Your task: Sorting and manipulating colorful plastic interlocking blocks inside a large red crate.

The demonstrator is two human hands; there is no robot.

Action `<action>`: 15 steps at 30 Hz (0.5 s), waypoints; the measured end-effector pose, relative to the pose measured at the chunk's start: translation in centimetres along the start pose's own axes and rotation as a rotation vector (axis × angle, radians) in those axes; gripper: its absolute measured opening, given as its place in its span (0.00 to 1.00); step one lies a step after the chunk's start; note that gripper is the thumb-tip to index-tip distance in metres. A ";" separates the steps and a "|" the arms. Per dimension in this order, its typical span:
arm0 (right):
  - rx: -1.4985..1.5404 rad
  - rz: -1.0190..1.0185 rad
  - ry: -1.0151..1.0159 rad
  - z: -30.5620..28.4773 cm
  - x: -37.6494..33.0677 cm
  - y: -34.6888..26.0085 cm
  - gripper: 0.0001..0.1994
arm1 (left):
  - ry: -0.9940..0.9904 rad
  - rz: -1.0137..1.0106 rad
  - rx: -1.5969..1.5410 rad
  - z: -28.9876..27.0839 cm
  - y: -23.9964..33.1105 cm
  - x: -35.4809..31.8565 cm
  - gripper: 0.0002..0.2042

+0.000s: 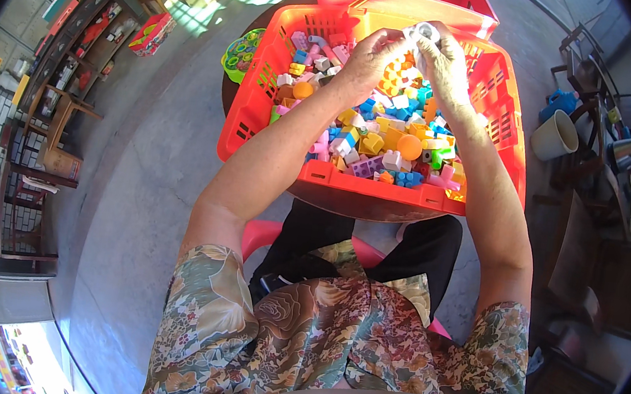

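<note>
My left hand [371, 59] and my right hand [446, 62] meet over the far part of a red plastic basket [318, 172]. Between their fingertips is a white ring-shaped toy piece [426, 31], which both hands grip. Just under the hands shows an orange knobbly piece [393, 77]; whether it hangs from the white piece or rests on the pile, I cannot tell. Below lies a heap of building blocks in many colours, among them an orange ball [409, 147], a purple block [366, 167] and a yellow block [370, 143].
The basket stands on a dark round table [361, 204] before my knees. Behind it is another red container [407, 5]. A green basket [233, 63] of small pieces sits at its left. On the right are a white bucket [554, 136] and wooden furniture; shelves [75, 53] line the left.
</note>
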State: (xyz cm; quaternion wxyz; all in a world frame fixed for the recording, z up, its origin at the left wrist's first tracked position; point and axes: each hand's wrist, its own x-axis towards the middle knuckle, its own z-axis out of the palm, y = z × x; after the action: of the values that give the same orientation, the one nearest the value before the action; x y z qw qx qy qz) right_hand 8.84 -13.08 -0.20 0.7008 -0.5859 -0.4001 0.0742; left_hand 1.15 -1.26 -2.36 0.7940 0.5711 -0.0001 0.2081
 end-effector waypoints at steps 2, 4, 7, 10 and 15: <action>0.036 0.110 0.010 -0.1 0.1 -0.2 0.08 | -0.025 -0.010 -0.001 0.3 0.5 -0.3 0.11; 0.019 0.141 0.023 0.6 0.0 -0.4 0.09 | 0.014 0.030 -0.031 0.6 0.9 -0.5 0.11; 0.139 0.177 0.143 1.2 -0.1 0.2 0.09 | 0.161 0.069 -0.176 1.1 1.2 -0.1 0.09; 0.114 0.132 0.114 1.9 -0.4 0.2 0.08 | 0.291 0.109 -0.202 1.0 1.2 0.0 0.08; 0.206 0.319 0.107 1.1 0.0 0.4 0.09 | 0.284 0.038 -0.257 0.8 1.8 0.3 0.10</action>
State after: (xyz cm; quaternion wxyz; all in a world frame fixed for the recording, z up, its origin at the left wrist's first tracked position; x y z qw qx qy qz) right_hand 8.26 -12.09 -0.61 0.7568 -0.5699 -0.2549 0.1936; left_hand 1.00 -1.43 -0.38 0.8485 0.4298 0.0743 0.2998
